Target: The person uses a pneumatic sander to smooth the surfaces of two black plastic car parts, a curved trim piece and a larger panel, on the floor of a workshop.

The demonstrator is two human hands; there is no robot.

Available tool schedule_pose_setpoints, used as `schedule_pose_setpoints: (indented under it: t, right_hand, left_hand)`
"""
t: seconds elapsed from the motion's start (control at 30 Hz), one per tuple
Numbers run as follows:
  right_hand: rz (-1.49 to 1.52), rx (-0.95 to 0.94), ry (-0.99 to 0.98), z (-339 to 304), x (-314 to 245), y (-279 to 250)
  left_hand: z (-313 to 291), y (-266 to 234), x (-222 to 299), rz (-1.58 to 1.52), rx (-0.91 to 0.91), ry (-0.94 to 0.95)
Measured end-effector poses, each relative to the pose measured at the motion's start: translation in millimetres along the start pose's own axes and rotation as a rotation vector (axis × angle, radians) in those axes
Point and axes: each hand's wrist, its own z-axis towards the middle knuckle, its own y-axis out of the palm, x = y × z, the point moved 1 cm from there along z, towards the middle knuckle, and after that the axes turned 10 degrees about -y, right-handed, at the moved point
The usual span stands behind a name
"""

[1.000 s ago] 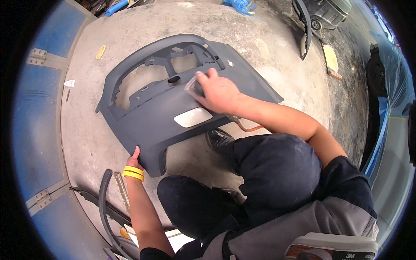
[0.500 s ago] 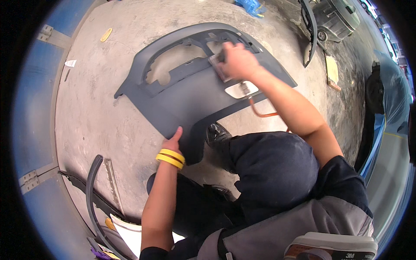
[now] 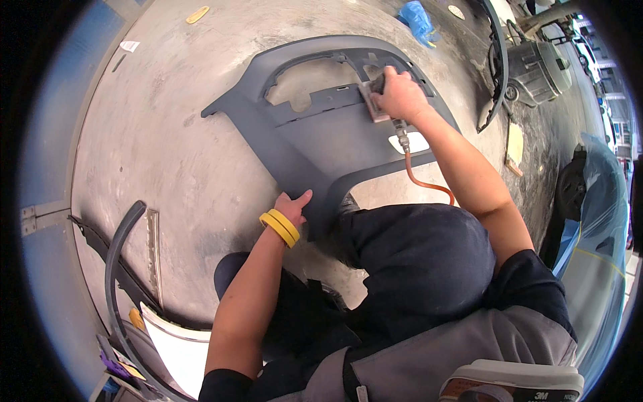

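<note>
A large dark grey car bumper cover [image 3: 315, 144] with cut-out openings lies on the concrete before me. My right hand [image 3: 402, 94] is closed over a sander [image 3: 375, 104] whose flat pad rests on the bumper's face, right of the large opening. From the sander's metal fitting an orange air hose [image 3: 429, 186] curves down toward my knee. At the bumper's near left edge, my left hand [image 3: 293, 206] grips with the thumb on top; the fingers beneath are partly hidden. Two yellow bands [image 3: 280, 228] circle that wrist. A pale patch [image 3: 408, 143] shows just beneath the sander.
At lower left, long black trim strips [image 3: 114, 268] and a white panel [image 3: 177, 352] lie near a blue metal wall [image 3: 50, 281]. To the right are a wheeled grey bin [image 3: 536, 72], another black strip [image 3: 497, 74] and a plastic-covered car [image 3: 599, 261]. Blue plastic [image 3: 417, 21] lies beyond the bumper.
My view has turned, so the bumper and both hands appear farther right. The sander has shifted slightly on the bumper's face. Both hands keep their hold.
</note>
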Motion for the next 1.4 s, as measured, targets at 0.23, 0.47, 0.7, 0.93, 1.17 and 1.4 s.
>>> schedule_pose_setpoints:
  t: [0.23, 0.47, 0.7, 0.93, 1.17, 1.4]
  right_hand:
    - [0.029, -0.141, -0.556, -19.8, -147.7, 41.4]
    - [-0.010, -0.124, -0.390, 5.3, -125.3, 26.9]
    - [0.068, -0.035, 0.182, 20.7, 73.1, 8.0]
    - [0.062, 0.093, 0.241, -10.6, 114.6, 5.9]
    - [0.114, -0.040, -0.358, -61.4, -77.1, 42.7]
    - [0.174, 0.056, -0.009, -51.9, 9.5, 28.0]
  left_hand:
    - [3.6, -6.0, -3.0, 0.102, 0.002, 0.039]
    - [13.5, -14.2, -7.8, 0.113, -0.026, 0.027]
    - [16.7, -13.2, -11.5, 0.068, 0.000, 0.039]
    - [27.3, -17.4, -13.6, 0.072, -0.017, 0.028]
    - [21.5, -6.9, -5.0, 0.083, 0.107, -0.036]
    - [19.0, 0.1, -2.8, 0.120, 0.226, 0.014]
